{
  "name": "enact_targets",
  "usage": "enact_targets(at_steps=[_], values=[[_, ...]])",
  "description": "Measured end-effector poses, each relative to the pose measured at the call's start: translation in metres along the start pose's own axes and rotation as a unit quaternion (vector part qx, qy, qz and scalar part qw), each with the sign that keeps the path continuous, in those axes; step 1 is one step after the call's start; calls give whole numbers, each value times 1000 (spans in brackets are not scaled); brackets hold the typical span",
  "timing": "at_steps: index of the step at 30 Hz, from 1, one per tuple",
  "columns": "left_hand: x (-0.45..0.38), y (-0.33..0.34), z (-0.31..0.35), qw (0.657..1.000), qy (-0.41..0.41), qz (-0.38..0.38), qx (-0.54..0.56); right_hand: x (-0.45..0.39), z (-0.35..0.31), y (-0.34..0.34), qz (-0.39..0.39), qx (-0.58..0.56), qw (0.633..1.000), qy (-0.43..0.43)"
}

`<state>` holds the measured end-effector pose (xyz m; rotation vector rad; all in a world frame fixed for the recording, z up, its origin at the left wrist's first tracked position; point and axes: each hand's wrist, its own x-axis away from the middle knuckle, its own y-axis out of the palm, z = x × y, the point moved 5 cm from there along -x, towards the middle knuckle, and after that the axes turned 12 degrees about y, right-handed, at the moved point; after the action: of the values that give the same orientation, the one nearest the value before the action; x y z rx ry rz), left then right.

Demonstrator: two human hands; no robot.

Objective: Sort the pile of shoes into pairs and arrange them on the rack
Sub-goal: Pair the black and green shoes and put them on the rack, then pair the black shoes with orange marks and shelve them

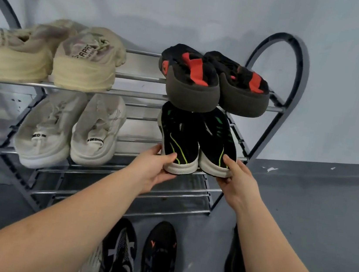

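Above our hands, the slippers (215,83) hide the toes of the black-and-green sneakers (196,142) we hold. Below them, our left forearm (59,222) covers part of a grey-patterned shoe (120,253), which the bottom edge cuts off along with the black shoe (159,256) beside it. Our right forearm (273,251) hides most of a dark shoe (234,266).

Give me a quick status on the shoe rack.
Left hand and right hand each gripping a black-green shoe on middle shelf. Nothing blocking.
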<state>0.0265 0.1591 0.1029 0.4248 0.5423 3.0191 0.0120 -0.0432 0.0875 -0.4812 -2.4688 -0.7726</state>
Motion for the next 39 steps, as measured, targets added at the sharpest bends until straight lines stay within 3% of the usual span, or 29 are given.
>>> enact_targets(at_steps=[14,18,20,22,24,27,33,36,39], values=[[-10,-2,-4,998,-20,7,-54,-19,1,1,18,34,999,-2],[4,-11,9,983,-11,0,-181,4,-3,-3,25,129,991,-13],[14,-21,21,931,48,-4,-363,24,-4,-5,78,284,954,-58],[29,-28,31,837,124,-16,-533,45,-1,-4,111,428,889,-118],[49,-28,34,756,187,-26,-627,65,10,-1,105,522,833,-151],[76,-25,26,661,252,-59,-704,88,34,3,87,624,759,-165],[115,-38,-39,540,211,-214,-787,120,97,-2,62,770,622,-127],[134,-51,-67,474,185,-258,-821,130,137,-15,42,841,534,-80],[145,-60,-80,428,195,-293,-832,139,158,-20,24,886,454,-85]])
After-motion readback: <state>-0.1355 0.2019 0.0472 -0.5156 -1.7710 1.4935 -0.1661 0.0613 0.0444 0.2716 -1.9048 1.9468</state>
